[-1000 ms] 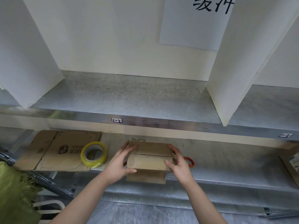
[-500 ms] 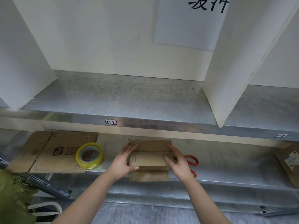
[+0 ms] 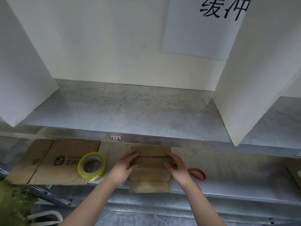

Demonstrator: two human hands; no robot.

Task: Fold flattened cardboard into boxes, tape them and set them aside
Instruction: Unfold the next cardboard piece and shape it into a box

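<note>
A small brown cardboard box stands on the lower metal shelf, its flaps partly folded and one flap hanging over the front edge. My left hand holds its left side, fingers along the side and thumb on top. My right hand holds the right side in the same way. A flattened cardboard sheet with a printed logo lies to the left. On that sheet's right part rests a roll of yellowish clear tape.
Red-handled scissors lie just right of my right hand. The upper metal shelf juts out overhead between white dividers. Another cardboard piece sits at the far right; green fabric is at the lower left.
The flaps of the box have been pressed further down and inward between my hands. Both hands stay on its sides. The camera has shifted slightly.
</note>
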